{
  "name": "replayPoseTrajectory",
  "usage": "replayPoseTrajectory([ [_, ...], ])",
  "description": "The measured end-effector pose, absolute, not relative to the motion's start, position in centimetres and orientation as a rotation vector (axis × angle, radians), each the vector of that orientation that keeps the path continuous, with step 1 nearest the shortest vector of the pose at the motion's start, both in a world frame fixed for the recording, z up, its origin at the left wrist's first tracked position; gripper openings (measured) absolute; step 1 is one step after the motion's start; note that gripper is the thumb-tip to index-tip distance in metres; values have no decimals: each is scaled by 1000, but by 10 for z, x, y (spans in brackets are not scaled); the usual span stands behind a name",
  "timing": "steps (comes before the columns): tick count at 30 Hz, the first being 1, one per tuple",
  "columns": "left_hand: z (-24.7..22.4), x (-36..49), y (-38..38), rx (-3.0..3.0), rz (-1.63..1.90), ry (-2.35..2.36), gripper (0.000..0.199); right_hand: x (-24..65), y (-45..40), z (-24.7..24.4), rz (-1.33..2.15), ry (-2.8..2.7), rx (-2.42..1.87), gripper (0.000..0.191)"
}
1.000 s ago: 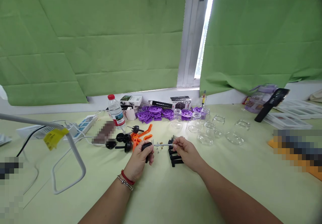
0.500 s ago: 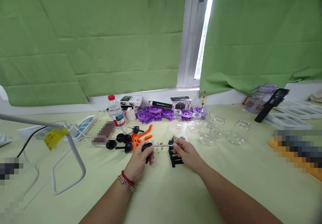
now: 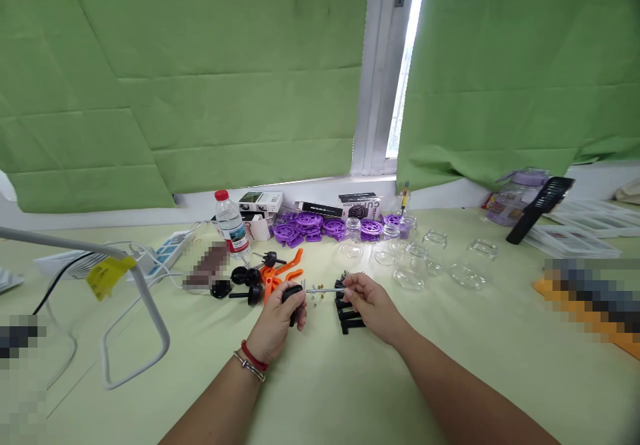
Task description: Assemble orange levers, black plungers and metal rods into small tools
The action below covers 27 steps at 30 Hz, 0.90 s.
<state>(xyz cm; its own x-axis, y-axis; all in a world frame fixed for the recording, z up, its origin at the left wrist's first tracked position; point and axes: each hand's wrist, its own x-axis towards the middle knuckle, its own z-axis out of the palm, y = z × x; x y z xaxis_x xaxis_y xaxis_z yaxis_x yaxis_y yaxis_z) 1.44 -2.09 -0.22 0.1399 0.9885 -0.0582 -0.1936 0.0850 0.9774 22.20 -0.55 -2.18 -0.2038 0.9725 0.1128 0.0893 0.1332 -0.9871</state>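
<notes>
My left hand (image 3: 283,315) is wrapped round a black part (image 3: 291,293) from which a thin metal rod (image 3: 325,290) runs to the right. The fingers of my right hand (image 3: 365,301) pinch the rod's far end. Black plastic pieces (image 3: 353,323) lie beneath and beside my right hand, with a spring partly hidden behind it. Small metal bits (image 3: 315,297) rest on the table behind the rod. Just beyond my left hand are orange plastic parts (image 3: 273,275) and several black round parts with stems (image 3: 255,293).
Purple discs (image 3: 307,225) and small boxes line the back, beside a water bottle (image 3: 231,225). Clear glass jars (image 3: 411,268) stand to the right. A grey metal stand (image 3: 150,305) and cables are at the left. A lidded jug (image 3: 517,198) is at the back right.
My right hand's fingers have shifted slightly and now hide more of the spring. My left hand keeps its hold with almost no movement.
</notes>
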Motion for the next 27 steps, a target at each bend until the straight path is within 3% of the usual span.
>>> replayPoseTrajectory([
  [10,-7,14,-20,1053,1141,985,26,222,-4,-26,1229,-1511,-1111,18],
  [27,-4,15,-23,1073,1134,988,26,223,-4,-26,1171,-1580,-1185,35],
])
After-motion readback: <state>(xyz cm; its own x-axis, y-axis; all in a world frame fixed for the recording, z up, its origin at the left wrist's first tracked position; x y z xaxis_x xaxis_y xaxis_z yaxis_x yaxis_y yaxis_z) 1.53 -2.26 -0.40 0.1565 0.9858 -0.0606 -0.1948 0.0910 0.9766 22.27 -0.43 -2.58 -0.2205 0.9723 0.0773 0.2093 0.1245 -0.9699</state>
